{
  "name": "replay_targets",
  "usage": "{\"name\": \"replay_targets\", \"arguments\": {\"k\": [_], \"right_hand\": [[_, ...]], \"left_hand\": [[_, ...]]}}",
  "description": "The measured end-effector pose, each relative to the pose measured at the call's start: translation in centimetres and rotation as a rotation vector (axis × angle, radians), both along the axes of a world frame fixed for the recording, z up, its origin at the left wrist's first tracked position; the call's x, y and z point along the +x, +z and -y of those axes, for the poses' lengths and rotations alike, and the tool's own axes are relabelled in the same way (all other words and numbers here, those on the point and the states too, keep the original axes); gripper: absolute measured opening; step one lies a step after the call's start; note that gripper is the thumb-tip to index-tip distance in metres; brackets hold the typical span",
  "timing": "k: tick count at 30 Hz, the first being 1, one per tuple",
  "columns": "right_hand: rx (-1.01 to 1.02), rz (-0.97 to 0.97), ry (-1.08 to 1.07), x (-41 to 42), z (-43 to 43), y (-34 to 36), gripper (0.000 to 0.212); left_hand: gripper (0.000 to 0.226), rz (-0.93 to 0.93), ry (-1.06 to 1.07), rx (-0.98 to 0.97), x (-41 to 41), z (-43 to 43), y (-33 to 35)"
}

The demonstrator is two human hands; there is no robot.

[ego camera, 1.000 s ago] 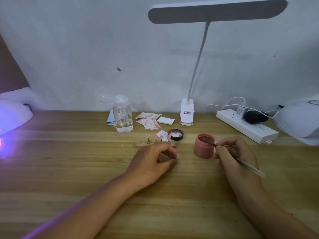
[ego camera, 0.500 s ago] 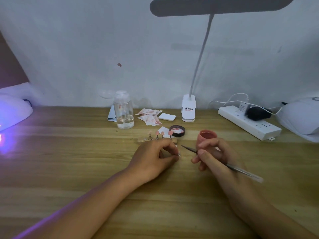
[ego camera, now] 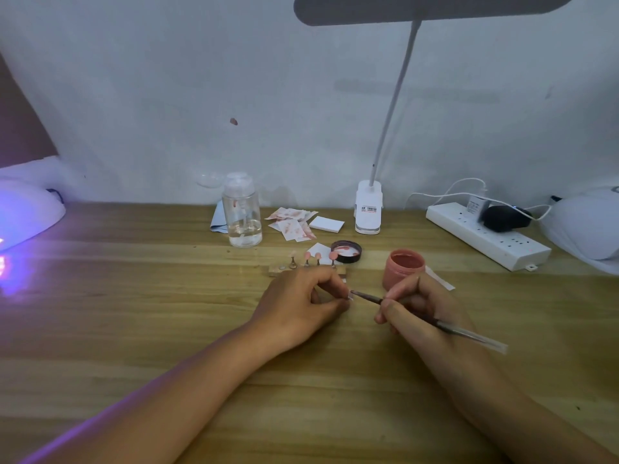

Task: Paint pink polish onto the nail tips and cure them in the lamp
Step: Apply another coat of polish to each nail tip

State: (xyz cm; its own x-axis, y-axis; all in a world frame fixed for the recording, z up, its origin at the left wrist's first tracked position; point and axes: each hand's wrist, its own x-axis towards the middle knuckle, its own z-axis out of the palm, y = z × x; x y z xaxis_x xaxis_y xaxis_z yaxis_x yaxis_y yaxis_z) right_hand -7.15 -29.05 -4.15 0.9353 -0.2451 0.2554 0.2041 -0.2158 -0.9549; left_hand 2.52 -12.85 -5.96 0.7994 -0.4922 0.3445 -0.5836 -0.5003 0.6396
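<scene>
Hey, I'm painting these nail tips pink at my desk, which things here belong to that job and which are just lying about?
For the job: left hand, pinched nail tip, right hand, brush, pink polish jar, jar lid, stand of nail tips, glowing curing lamp.

Lying about: desk lamp, power strip, clear bottle, stained wipes, white pad.

The nail tip point(ego camera: 350, 298) pinched in the left hand point(ego camera: 301, 304) is mostly hidden by its fingers, and the glowing curing lamp point(ego camera: 26, 216) at the far left corner of the surface point(ego camera: 140, 313) is cut off by the picture's edge.
</scene>
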Motion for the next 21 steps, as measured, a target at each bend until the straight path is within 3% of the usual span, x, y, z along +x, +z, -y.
{"name": "replay_targets", "arguments": {"k": [10, 21], "right_hand": [[-0.070, 0.000, -0.004, -0.05, -0.09, 0.08, 0.011], [0.011, 0.028, -0.045, -0.29, -0.16, 0.27, 0.007]], "left_hand": [[0.025, 0.001, 0.003, 0.001, -0.01, 0.02, 0.07], [0.020, -0.025, 0.008, -0.004, 0.07, -0.07, -0.06]]}}
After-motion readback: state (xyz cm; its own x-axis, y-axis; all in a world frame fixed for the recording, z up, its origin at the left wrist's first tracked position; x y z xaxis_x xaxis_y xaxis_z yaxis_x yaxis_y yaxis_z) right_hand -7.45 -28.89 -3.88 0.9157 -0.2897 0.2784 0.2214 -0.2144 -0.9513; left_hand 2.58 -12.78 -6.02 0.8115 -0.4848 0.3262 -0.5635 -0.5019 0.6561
